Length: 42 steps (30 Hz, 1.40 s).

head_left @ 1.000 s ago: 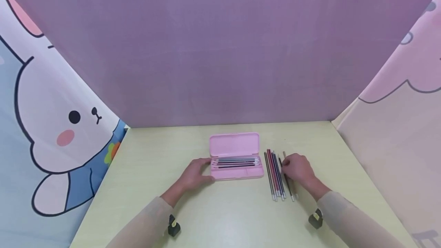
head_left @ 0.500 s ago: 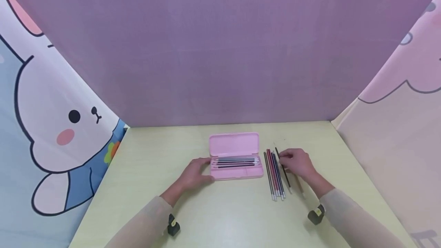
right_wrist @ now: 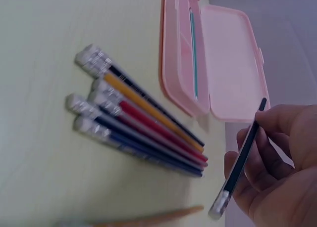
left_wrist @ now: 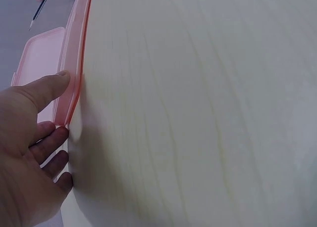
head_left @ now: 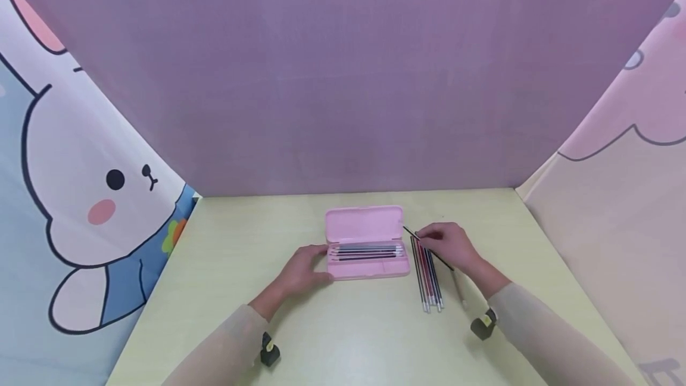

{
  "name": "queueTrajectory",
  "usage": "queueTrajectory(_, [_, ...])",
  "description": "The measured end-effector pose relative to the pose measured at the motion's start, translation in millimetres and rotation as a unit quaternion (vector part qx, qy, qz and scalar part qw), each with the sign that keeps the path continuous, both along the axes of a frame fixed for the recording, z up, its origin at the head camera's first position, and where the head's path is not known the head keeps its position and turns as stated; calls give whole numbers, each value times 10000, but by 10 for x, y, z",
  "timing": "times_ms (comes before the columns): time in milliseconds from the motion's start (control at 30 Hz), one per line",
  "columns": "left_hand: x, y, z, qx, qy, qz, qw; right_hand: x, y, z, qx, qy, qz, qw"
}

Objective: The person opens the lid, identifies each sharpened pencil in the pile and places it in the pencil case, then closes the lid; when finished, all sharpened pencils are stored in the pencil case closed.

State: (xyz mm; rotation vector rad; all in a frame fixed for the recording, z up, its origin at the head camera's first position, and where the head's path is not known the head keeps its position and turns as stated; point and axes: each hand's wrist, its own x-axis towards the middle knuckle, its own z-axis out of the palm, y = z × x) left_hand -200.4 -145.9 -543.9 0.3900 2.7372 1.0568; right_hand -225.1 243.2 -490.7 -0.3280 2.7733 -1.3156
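Observation:
My right hand [head_left: 451, 248] pinches a dark pencil [right_wrist: 241, 161] between thumb and fingers. It is raised and slanted above the far ends of a row of loose pencils [head_left: 428, 282], its tip towards the case. At the case's left end, my left hand [head_left: 302, 270] holds the pink pencil case [head_left: 366, 225], thumb [left_wrist: 49, 88] on the front wall and fingers round the end. The lid stands open at the back. Several pencils [head_left: 367, 252] lie lengthwise in the case's rear compartment. A light brown pencil [head_left: 460, 292] lies under the right wrist.
The loose pencils lie side by side just right of the case, white erasers towards me. A pale wooden table [head_left: 246, 225] bears everything. A purple panel [head_left: 343, 106] stands behind, with printed cloths on both sides.
My right hand has lifted the dark pencil from beside the brown one and brought it left over the row, turning it towards the case. My left hand and the case stay put.

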Motion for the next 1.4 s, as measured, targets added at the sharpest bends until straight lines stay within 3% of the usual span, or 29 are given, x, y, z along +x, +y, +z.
queueTrajectory(300, [-4,5,23,-1,18,-52,10000,-153,-395,56,223,23,824,9963])
queueTrajectory(433, [-18,3,10,8,56,-81,10000,-199,-583,56,369,-52,1014,9941])
queueTrajectory(900, [-17,5,25,-4,41,-99,9999,-321,-1033,-157,405,135,1629,9857])
queueTrajectory(1200, [-21,-8,11,65,69,-122,9999,-308,-1251,-151,589,143,1741,9829])
queueTrajectory(1400, [-30,-15,16,3,105,-153,9998,-278,-1311,-227,864,11,1648,9825])
